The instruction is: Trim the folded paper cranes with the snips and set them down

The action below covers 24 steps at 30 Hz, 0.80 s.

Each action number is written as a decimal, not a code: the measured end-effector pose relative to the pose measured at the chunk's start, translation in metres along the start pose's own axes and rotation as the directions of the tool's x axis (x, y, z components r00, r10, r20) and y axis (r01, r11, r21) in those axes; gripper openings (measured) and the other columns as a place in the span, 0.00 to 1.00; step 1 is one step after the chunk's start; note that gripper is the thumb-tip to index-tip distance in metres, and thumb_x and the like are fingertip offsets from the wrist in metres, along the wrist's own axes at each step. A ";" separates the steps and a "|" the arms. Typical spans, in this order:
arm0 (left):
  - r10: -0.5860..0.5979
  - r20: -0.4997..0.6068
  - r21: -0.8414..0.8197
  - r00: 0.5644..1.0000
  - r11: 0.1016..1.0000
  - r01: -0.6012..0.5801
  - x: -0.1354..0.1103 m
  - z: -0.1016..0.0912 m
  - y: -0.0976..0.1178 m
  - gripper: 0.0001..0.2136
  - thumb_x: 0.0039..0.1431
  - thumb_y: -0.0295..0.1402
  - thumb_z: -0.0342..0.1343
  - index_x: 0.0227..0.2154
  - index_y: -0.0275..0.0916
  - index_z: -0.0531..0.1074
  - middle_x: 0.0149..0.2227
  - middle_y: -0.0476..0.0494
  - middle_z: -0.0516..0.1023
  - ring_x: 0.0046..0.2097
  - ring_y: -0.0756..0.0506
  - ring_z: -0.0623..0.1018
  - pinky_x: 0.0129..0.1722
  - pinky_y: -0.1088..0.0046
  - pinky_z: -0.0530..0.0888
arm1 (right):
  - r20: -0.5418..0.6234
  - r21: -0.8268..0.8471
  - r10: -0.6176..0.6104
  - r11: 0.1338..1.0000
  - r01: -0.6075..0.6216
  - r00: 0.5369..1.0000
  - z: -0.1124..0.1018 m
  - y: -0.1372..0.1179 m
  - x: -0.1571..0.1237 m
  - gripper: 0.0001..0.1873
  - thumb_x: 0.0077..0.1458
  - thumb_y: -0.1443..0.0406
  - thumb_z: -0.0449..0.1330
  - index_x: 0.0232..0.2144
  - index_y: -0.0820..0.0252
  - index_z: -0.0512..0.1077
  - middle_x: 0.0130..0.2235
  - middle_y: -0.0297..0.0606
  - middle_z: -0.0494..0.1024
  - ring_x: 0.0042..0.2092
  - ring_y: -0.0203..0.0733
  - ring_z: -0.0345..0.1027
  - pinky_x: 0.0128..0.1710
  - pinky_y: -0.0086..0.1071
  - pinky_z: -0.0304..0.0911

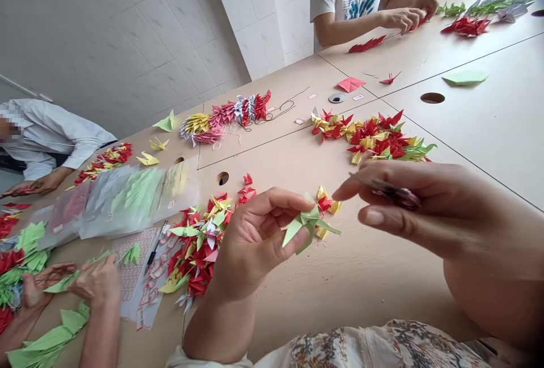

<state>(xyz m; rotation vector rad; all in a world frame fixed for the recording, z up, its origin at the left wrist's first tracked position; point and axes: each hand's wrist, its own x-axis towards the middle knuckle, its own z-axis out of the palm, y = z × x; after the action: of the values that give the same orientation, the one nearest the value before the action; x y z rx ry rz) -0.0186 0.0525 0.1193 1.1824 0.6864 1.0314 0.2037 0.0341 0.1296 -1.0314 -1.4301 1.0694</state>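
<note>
Pinched between the thumb and fingers of my left hand (263,232) is a light green folded paper crane (308,221). My right hand (420,203), just to the right of the crane and apart from it, grips what looks like small scissors (395,191); they are blurred and partly covered by the fingers. Behind the crane, a few red and yellow paper cranes (325,203) lie on the table. A heap of mixed red, yellow, green and white cranes (204,237) sits left of my left hand. Beyond my right hand lies a row of red and yellow cranes (378,135).
Another person's hands (93,283) hold green paper at lower left. Plastic bags (123,198) of folded paper and a label sheet (134,254) with a black pen (156,243) lie nearby. Threaded cranes (229,115) lie farther back. Two more people work at the table (272,152).
</note>
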 end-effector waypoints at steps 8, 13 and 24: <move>0.040 -0.011 0.057 0.999 0.998 -0.039 0.002 0.003 -0.002 0.13 0.55 0.21 0.69 0.38 0.46 0.85 0.37 0.48 0.82 0.39 0.52 0.80 0.39 0.83 0.78 | 0.342 -0.159 -0.152 0.963 0.216 0.927 -0.009 0.021 0.013 0.10 0.64 0.55 0.65 0.39 0.55 0.78 0.28 0.30 0.70 0.26 0.32 0.58 0.22 0.27 0.51; 0.061 -0.010 0.133 0.998 0.989 -0.059 0.001 0.003 -0.002 0.13 0.56 0.22 0.69 0.40 0.48 0.85 0.40 0.48 0.83 0.42 0.50 0.81 0.44 0.80 0.78 | 0.327 -0.184 -0.190 0.948 0.260 0.926 -0.005 0.015 0.015 0.12 0.62 0.55 0.68 0.36 0.58 0.77 0.26 0.26 0.67 0.25 0.29 0.54 0.21 0.26 0.49; 0.024 -0.019 -0.040 1.000 0.999 -0.024 0.003 0.005 -0.005 0.07 0.59 0.27 0.68 0.39 0.44 0.81 0.33 0.50 0.81 0.33 0.53 0.79 0.33 0.82 0.77 | 0.319 -0.234 -0.212 0.927 0.294 0.924 0.002 0.007 0.011 0.10 0.65 0.62 0.64 0.31 0.59 0.75 0.23 0.25 0.66 0.23 0.27 0.57 0.21 0.21 0.53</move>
<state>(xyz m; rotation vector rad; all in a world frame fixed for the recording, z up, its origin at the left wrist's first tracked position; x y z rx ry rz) -0.0117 0.0525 0.1165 1.1495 0.6645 1.0730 0.2011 0.0461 0.1251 -0.8720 -1.9400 0.8654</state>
